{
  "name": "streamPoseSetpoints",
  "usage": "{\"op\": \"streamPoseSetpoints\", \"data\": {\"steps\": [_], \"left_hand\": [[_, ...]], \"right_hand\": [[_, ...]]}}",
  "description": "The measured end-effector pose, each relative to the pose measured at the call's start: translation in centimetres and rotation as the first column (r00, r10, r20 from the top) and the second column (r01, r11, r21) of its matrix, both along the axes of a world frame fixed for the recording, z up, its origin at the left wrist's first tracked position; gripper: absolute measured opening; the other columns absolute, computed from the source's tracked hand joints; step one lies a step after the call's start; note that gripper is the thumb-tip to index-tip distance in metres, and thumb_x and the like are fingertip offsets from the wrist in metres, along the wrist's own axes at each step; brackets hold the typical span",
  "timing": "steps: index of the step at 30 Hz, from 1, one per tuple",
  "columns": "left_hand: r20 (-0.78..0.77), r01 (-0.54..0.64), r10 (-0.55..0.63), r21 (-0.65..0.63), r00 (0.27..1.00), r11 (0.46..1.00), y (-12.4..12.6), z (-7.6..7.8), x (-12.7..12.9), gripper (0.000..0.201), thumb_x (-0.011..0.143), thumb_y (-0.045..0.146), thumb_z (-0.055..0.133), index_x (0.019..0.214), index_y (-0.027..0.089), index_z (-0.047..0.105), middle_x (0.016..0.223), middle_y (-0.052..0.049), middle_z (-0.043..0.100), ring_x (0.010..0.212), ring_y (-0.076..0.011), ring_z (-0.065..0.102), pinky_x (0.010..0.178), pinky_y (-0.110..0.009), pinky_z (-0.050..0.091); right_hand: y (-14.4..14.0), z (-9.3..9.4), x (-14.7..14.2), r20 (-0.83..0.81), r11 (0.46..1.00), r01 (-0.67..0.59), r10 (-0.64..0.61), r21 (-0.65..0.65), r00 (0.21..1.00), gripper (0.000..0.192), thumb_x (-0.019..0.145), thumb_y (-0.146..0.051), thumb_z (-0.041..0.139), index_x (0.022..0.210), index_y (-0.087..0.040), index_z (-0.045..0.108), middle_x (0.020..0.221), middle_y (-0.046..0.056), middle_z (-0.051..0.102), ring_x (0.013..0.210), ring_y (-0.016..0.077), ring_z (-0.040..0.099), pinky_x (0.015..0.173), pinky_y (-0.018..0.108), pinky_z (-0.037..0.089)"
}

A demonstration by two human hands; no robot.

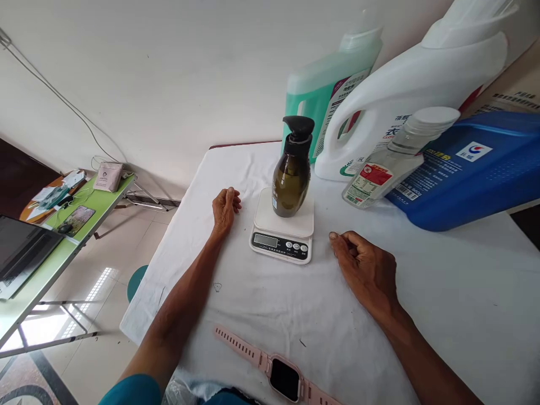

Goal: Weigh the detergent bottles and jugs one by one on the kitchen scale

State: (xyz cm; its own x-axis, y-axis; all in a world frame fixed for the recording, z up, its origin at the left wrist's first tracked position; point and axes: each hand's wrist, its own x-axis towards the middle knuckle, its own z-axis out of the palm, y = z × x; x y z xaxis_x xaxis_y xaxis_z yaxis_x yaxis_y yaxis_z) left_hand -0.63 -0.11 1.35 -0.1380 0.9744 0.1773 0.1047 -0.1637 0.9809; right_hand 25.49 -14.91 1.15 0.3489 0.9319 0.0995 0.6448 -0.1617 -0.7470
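The left hand (225, 207) rests on the white tablecloth (261, 304), fingers loosely curled, holding nothing. Just to its right stands a small kitchen scale (283, 230), and on its platform, upright, a dark olive pump bottle (292, 179) with a black dispenser head. The bottle looks like smooth, rigid plastic, probably part full and moderately light; I judge it slippery if wet and a bit top-heavy, so the round body below the shoulder seems the safest place to take it, not the pump. Right of the scale, the right hand (366, 269) lies half-closed on the cloth, empty, near the scale's corner. Beyond it lean a clear bottle (390, 163), a white jug (415, 84) and a blue canister (476, 169).
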Motion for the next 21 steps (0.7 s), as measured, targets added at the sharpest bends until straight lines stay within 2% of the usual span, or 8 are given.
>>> {"op": "streamPoseSetpoints", "data": {"steps": [4, 21], "left_hand": [[-0.006, 0.002, -0.002, -0.015, 1.0, 1.0, -0.06, 0.38, 0.04, 0.06, 0.092, 0.075, 0.057, 0.081, 0.017, 0.065, 0.069, -0.002, 0.059, 0.057, -0.0107, 0.057, 0.051, -0.025, 0.044], [-0.072, 0.01, -0.013, -0.041, 0.997, 0.999, -0.01, 0.12, 0.0, 0.06, 0.093, 0.075, 0.054, 0.082, 0.017, 0.064, 0.072, -0.003, 0.059, 0.059, -0.0115, 0.057, 0.054, -0.026, 0.045]], "right_hand": [[-0.06, 0.16, -0.07, 0.0, 1.0, -0.003, 0.003, 0.005, 1.0, 0.045, 0.094, -0.061, 0.043, 0.065, -0.026, 0.039, 0.051, -0.004, 0.039, 0.051, 0.0158, 0.035, 0.062, 0.033, 0.032], [0.0, 0.25, -0.07, -0.013, 1.0, -0.015, 0.015, -0.008, 1.0, 0.046, 0.095, -0.061, 0.043, 0.065, -0.026, 0.037, 0.051, -0.004, 0.038, 0.051, 0.0157, 0.036, 0.06, 0.033, 0.033]]}}
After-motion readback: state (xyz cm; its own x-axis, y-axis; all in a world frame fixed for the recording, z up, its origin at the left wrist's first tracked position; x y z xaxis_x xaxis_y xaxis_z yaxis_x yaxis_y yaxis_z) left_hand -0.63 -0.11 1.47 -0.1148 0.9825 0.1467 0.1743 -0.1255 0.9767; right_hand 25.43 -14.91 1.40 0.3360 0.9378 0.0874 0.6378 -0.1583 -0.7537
